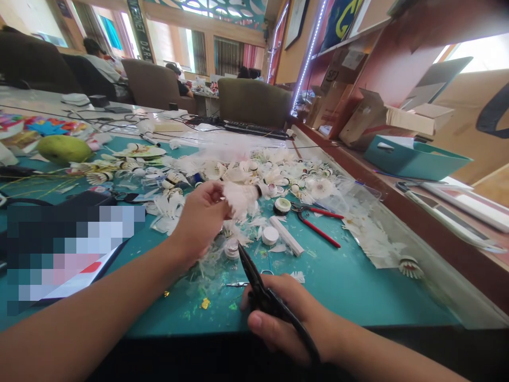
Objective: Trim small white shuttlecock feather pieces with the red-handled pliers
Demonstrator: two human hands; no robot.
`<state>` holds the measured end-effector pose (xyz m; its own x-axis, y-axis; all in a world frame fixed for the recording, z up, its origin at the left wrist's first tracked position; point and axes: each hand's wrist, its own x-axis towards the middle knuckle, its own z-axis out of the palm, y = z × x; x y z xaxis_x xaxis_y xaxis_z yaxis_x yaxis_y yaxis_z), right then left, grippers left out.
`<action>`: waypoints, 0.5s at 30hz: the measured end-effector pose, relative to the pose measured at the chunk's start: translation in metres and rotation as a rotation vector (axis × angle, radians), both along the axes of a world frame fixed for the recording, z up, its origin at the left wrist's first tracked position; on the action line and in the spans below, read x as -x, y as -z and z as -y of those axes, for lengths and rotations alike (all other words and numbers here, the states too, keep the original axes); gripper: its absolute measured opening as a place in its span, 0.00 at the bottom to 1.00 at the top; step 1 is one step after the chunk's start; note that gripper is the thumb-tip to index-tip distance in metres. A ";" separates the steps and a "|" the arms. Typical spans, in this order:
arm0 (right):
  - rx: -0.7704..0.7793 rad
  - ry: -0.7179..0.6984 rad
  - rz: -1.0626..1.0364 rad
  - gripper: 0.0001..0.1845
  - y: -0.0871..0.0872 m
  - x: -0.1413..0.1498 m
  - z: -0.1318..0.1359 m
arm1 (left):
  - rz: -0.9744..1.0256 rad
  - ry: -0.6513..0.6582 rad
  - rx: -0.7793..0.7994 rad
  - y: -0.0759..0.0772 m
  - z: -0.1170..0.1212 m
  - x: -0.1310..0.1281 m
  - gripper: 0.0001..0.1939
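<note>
My left hand (201,215) is closed on a white feather shuttlecock (242,195), lifting it a little above the teal cutting mat (350,292). My right hand (284,315) rests near the table's front edge, wrapped round the handles of black scissors (254,278). Their blades are together and point up toward the left hand. Loose white feathers and small round white cork bases (270,235) lie between the two hands.
A heap of shuttlecocks and feathers (278,172) covers the mat's far part. Red-handled pliers (318,220) lie to the right, a green fruit (63,148) at far left. A teal bin (413,156) and cardboard boxes stand on the right shelf. Seated people and chairs are behind.
</note>
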<state>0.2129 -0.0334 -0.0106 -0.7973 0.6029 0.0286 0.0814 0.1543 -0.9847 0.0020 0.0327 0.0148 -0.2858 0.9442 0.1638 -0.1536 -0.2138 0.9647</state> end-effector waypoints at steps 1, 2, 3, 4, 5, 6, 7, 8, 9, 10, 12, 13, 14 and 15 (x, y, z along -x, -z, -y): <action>-0.005 0.004 0.003 0.11 0.000 0.000 0.000 | 0.013 -0.058 0.001 0.001 -0.003 0.002 0.14; -0.006 0.007 0.007 0.11 -0.001 0.000 0.000 | 0.022 -0.107 0.004 0.002 -0.006 0.004 0.12; -0.007 0.009 0.013 0.11 -0.001 0.000 0.000 | 0.026 -0.145 0.006 0.003 -0.008 0.006 0.12; -0.012 0.008 0.019 0.11 -0.002 0.000 0.000 | 0.024 -0.171 0.006 0.004 -0.011 0.008 0.13; -0.021 0.006 0.028 0.11 -0.002 0.000 0.000 | 0.016 -0.188 0.001 0.004 -0.012 0.010 0.15; -0.033 0.005 0.035 0.11 -0.003 -0.001 0.000 | 0.001 -0.199 -0.010 0.005 -0.013 0.011 0.18; -0.044 0.003 0.042 0.11 -0.004 -0.001 0.000 | -0.018 -0.208 -0.029 0.006 -0.014 0.011 0.20; -0.052 0.001 0.051 0.11 -0.004 -0.001 0.000 | -0.041 -0.216 -0.058 0.007 -0.014 0.012 0.22; -0.053 -0.003 0.058 0.11 -0.004 -0.001 0.000 | -0.068 -0.226 -0.097 0.009 -0.014 0.012 0.24; -0.048 -0.006 0.064 0.11 -0.004 -0.001 -0.001 | -0.098 -0.230 -0.141 0.010 -0.013 0.012 0.26; -0.048 -0.007 0.075 0.12 -0.003 -0.001 -0.001 | -0.163 -0.225 -0.232 0.011 -0.011 0.010 0.28; -0.057 -0.003 0.079 0.12 -0.002 -0.001 -0.001 | -0.195 -0.215 -0.273 0.011 -0.009 0.009 0.27; -0.069 0.003 0.080 0.12 -0.002 -0.001 -0.001 | -0.224 -0.205 -0.310 0.011 -0.007 0.008 0.25; -0.082 0.007 0.080 0.11 -0.001 -0.001 0.000 | -0.249 -0.198 -0.343 0.010 -0.005 0.007 0.23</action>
